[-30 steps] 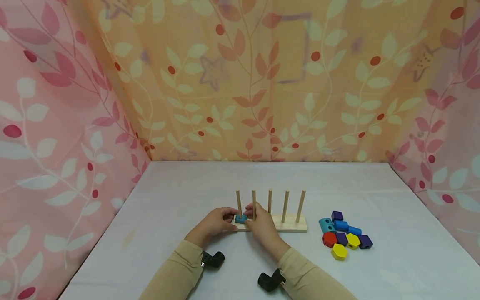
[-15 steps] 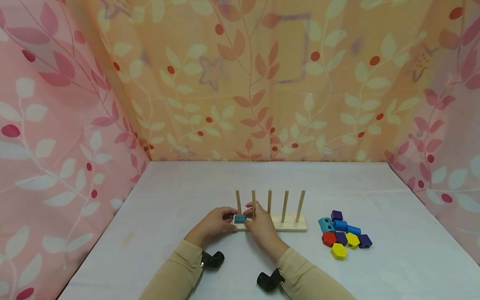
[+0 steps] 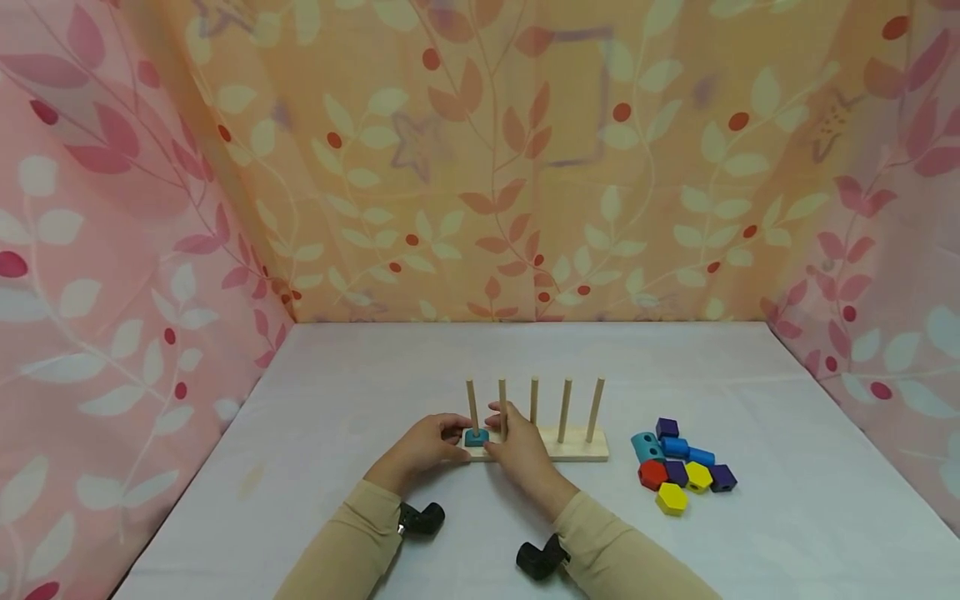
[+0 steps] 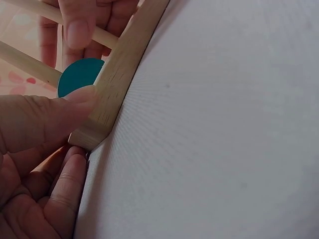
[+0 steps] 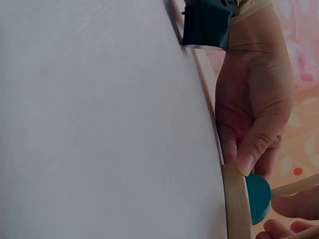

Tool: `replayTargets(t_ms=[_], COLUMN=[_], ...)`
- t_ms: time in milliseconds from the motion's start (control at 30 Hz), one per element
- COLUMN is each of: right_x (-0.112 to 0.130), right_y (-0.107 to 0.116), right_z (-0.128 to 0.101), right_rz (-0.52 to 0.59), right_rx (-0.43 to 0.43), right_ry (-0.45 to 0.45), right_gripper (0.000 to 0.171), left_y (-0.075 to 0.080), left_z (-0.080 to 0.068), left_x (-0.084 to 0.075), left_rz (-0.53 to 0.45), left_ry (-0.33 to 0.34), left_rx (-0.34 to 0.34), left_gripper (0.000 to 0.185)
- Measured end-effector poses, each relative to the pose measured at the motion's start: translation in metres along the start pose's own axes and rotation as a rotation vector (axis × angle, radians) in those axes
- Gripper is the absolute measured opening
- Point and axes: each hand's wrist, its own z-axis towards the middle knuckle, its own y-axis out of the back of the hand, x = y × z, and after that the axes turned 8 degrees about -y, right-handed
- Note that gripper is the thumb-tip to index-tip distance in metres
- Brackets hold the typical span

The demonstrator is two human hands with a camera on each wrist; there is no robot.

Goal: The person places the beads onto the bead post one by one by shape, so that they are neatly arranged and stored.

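The left hand (image 3: 427,444) pinches the left end of the rack (image 3: 558,448), and the right hand's (image 3: 521,450) fingers touch the teal bead (image 3: 476,437), low on the far-left peg. A hard push could tip the rack. Nothing much has moved since before.

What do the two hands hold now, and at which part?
The left hand grips the left end of the wooden peg base, thumb on its edge. The right hand has its fingers at the teal block on the first peg; a firm hold cannot be told.
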Motion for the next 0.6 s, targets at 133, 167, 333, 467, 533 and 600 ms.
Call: replayTargets(t_ms=[133,167,333,467,533,600], right_x=[0.006,0.008,0.017,0.021,0.022,0.023], right_y=[0.011,0.015,0.03,0.039,0.044,0.05], right_z=[-0.006,-0.008,-0.016,-0.019,-0.02,-0.022], right_rz=[0.006,0.014,0.051,0.078,0.091,0.11], right_rx=[0.054,0.065,0.101,0.124,0.137,0.151], right_ry=[-0.014,-0.016,-0.01,0.006,0.028,0.044], right_gripper=[0.057,0.057,0.057,0.058,0.059,0.06], left_y=[-0.001,-0.001,-0.001,-0.001,-0.001,-0.001], left_z=[0.0,0.0,0.0,-0.001,-0.001,0.0], left_x=[0.0,0.0,0.0,-0.001,-0.002,-0.002], left_rz=[0.001,0.0,-0.007,-0.007,-0.008,-0.007], left_ry=[0.004,0.004,-0.003,-0.003,0.002,0.005], left_rx=[0.007,0.006,0.001,-0.005,-0.007,-0.009], left_gripper=[0.051,0.051,0.05,0.05,0.05,0.049])
